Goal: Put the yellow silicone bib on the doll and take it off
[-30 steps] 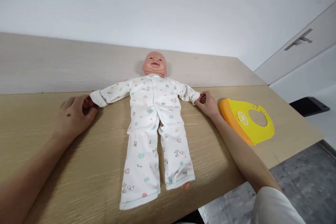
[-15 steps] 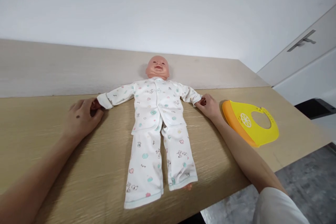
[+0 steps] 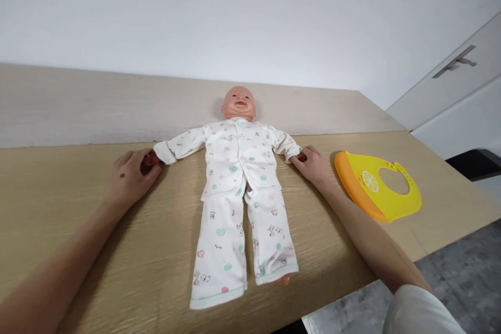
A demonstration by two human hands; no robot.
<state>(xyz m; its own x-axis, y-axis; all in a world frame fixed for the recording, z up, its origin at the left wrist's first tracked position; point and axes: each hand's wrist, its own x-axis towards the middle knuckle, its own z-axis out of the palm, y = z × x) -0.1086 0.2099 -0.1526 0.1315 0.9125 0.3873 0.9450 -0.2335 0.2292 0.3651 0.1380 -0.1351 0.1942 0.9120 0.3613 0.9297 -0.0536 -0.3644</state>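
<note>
A baby doll [image 3: 239, 104] lies on its back, arms spread to both sides. It wears a white printed jacket [image 3: 242, 159] and matching trousers [image 3: 221, 250]. My left hand [image 3: 135, 175] is closed around the doll's hand at the cuff on the left. On the other side, my right hand [image 3: 312, 164] grips the doll's other hand at its sleeve end. The doll's hands are mostly hidden in my fingers. One foot [image 3: 284, 279] pokes out under the right trouser leg; the other foot is covered.
A yellow bib [image 3: 385, 185] with an orange pocket lies right of my right forearm. The wooden table [image 3: 164, 250] has a pale raised board [image 3: 78, 107] along its back, against a white wall. A grey floor shows beyond the right edge.
The whole view has shifted slightly, so the doll and bib appear a little further right. Both hands still hold the doll's hands, its arms spread much as before.
</note>
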